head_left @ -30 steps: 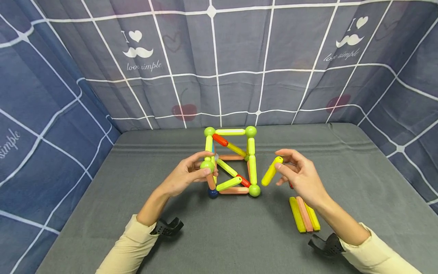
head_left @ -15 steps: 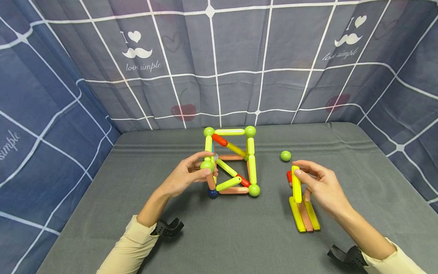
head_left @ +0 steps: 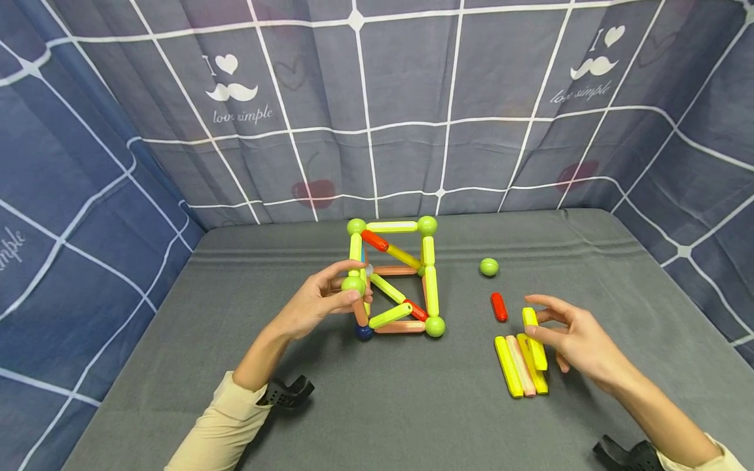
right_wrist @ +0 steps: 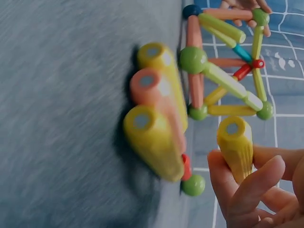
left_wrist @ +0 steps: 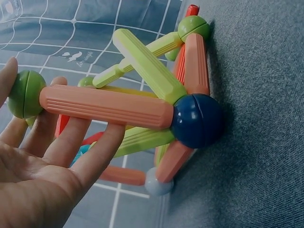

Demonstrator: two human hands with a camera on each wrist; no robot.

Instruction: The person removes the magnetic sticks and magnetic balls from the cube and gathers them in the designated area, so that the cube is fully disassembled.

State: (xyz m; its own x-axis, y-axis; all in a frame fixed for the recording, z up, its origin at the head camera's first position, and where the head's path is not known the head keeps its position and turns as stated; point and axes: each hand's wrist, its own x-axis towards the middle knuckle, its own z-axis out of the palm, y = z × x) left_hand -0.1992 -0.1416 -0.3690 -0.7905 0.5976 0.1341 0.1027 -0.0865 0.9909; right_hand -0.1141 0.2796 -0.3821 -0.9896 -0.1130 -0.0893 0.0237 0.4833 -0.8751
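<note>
A cube-like frame of magnetic rods and balls stands mid-table. My left hand (head_left: 315, 301) grips the green ball (head_left: 353, 285) at its near left upper corner. In the left wrist view, its fingers lie along an orange rod (left_wrist: 107, 107) that runs from that ball to a dark blue ball (left_wrist: 197, 121). One lime rod (head_left: 391, 316) slants up from the blue ball with a free end. On the right, my right hand (head_left: 580, 337) pinches a yellow magnetic rod (head_left: 535, 339) between thumb and fingers, above a row of rods. In the right wrist view, the yellow rod's end (right_wrist: 232, 128) points at the camera.
Below the held rod lie a yellow rod (head_left: 508, 366), an orange rod (head_left: 521, 366) and another yellow rod, side by side. Behind them are a short red rod (head_left: 499, 307) and a loose green ball (head_left: 489, 267). A patterned curtain (head_left: 406, 157) borders the grey table.
My right hand has carried the yellow rod away from the frame, rightward and nearer, to above the row of rods. The loose green ball and red rod have come into sight. My left hand stays put.
</note>
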